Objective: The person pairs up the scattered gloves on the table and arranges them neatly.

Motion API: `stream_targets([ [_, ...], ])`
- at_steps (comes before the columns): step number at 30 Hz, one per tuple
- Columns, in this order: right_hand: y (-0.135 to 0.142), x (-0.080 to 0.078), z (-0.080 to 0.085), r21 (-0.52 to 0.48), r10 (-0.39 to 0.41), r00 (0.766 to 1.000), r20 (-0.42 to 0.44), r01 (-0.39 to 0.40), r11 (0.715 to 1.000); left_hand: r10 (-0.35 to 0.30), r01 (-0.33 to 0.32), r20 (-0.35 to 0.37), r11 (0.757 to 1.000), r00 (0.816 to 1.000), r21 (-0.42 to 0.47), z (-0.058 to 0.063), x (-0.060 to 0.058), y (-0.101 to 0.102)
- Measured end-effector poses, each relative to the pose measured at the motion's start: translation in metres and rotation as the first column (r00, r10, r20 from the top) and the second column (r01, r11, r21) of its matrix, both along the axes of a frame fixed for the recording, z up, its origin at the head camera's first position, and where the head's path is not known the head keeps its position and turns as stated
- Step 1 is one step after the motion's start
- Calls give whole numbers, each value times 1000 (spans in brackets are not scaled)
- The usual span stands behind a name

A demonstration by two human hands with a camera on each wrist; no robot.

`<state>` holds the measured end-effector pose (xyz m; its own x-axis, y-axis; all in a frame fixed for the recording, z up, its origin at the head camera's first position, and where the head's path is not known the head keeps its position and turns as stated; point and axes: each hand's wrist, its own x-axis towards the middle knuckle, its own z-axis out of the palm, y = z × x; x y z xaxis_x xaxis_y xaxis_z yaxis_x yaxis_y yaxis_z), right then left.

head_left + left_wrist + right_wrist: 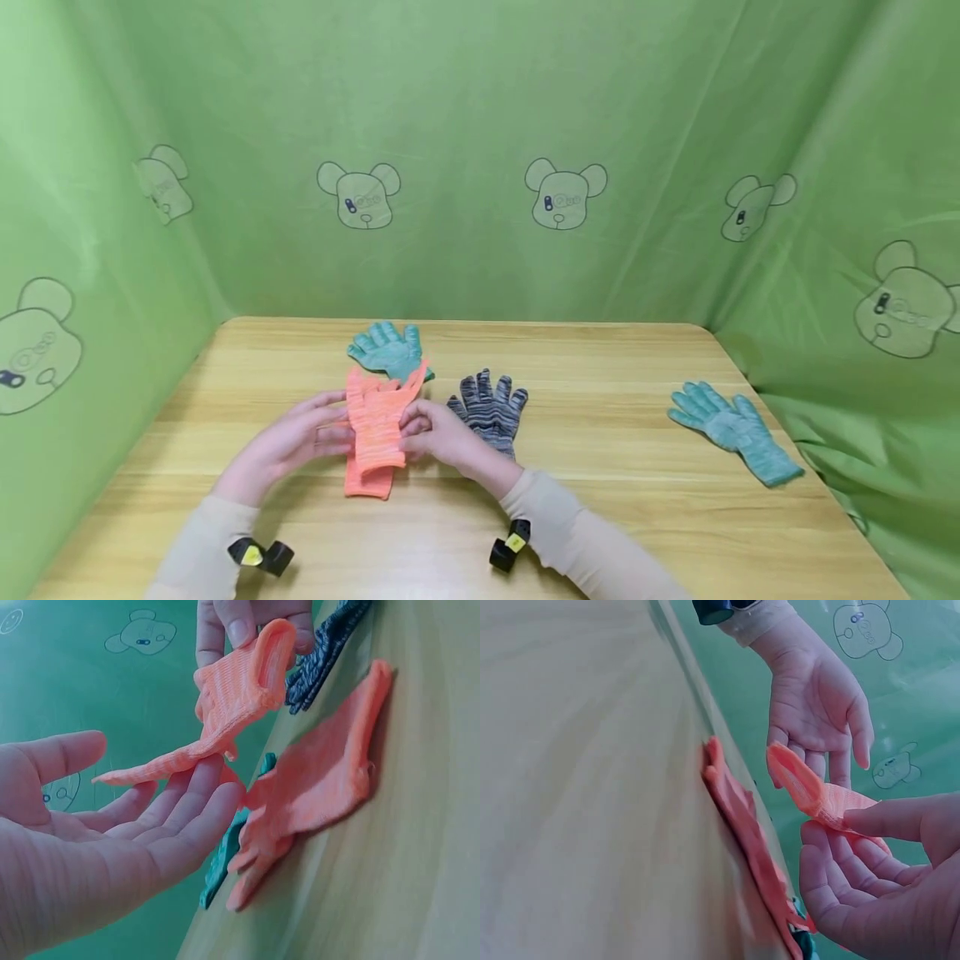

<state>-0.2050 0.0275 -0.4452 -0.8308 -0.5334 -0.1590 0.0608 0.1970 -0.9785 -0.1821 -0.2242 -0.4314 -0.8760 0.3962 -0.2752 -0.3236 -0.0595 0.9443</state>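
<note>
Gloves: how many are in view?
5: a held orange glove, a second orange glove beneath it, a striped glove right of both, one teal glove behind them, another teal glove far right.

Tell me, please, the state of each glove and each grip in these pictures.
Upper orange knit glove: raised, pinched near its open cuff.
Lower orange knit glove: lying on the wood-grain table.
Far teal knit glove: lying, partly hidden in the head view.
Black-gray striped knit glove: lying, spread out, partly hidden.
Right-side teal knit glove: lying, spread out, uncovered.
Left grip: relaxed, touching the upper orange knit glove.
Right grip: pinching that glove.
</note>
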Motion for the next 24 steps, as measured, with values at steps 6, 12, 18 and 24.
stream_targets([
  [6,-4,5,-5,-7,10,998,63,-9,1000,-42,41,-19,999,999,-19,-2,3,-9],
  [12,-5,6,-6,-3,37,996,82,-37,999,-53,52,-21,998,998,-39,-1,4,-11],
  [18,-4,5,-10,14,89,990,108,-91,996,-54,53,-13,998,998,-44,-2,5,-11],
  [24,-3,6,-11,27,113,985,133,-118,993,-58,57,-10,998,998,-39,-4,4,-13],
])
